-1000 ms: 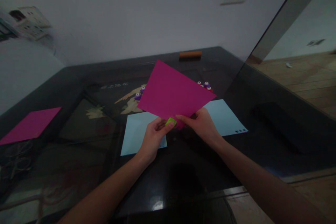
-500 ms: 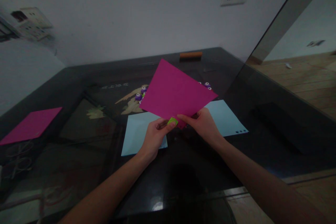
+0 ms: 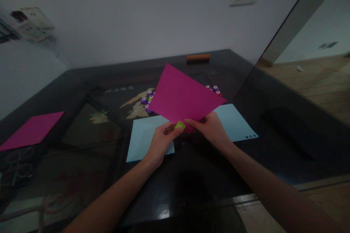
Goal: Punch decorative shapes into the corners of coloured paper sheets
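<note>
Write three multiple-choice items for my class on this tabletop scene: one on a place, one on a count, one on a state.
1. Where is the orange bar?
A. at the table's far edge
B. on the blue paper
C. under the left hand

2. How many magenta sheets show?
A. one
B. two
C. four

3. How is the raised magenta sheet?
A. crumpled
B. torn in half
C. flat, held by both hands

Answers: 1 A, it lies by the wall. 2 B, one raised, one magenta sheet on the table. 3 C, the left hand and right hand grip its near corner beside a green punch.
</note>
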The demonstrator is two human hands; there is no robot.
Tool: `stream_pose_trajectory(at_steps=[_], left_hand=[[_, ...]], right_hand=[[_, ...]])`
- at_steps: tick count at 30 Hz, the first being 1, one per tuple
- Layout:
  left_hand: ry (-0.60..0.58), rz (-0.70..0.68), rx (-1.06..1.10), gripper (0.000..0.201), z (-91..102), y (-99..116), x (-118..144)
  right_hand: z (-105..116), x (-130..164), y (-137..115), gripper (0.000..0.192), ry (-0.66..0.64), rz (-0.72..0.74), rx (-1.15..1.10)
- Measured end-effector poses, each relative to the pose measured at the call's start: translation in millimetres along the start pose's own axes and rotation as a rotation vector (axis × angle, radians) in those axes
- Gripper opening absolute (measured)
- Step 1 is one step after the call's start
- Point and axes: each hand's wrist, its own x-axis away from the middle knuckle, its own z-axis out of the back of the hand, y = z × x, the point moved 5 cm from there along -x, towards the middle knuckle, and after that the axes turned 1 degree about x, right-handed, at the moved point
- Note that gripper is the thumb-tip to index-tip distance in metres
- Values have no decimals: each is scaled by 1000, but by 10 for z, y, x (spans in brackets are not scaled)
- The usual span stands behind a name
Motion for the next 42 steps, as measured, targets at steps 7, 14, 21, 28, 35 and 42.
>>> stream_pose_trajectory(at_steps=[7, 14, 21, 28, 35, 42], left_hand=[[-3, 11, 12, 31, -3, 4, 18], [5, 25, 48, 31, -20, 23, 19], [-11, 16, 81, 29, -30, 27, 10], [5, -6, 80, 27, -36, 39, 12], [19, -34, 77, 29, -26, 54, 25], [28, 16, 25, 32, -9, 19, 11]], right_hand=[[-12, -1, 20, 18, -16, -12, -1], [-6, 6, -27, 16, -16, -2, -9], [1, 8, -41, 15, -13, 11, 17], [-11, 14, -18, 18, -15, 31, -6], [-16, 22, -48, 17, -27, 27, -35], [-9, 2, -18, 19, -10, 5, -5]])
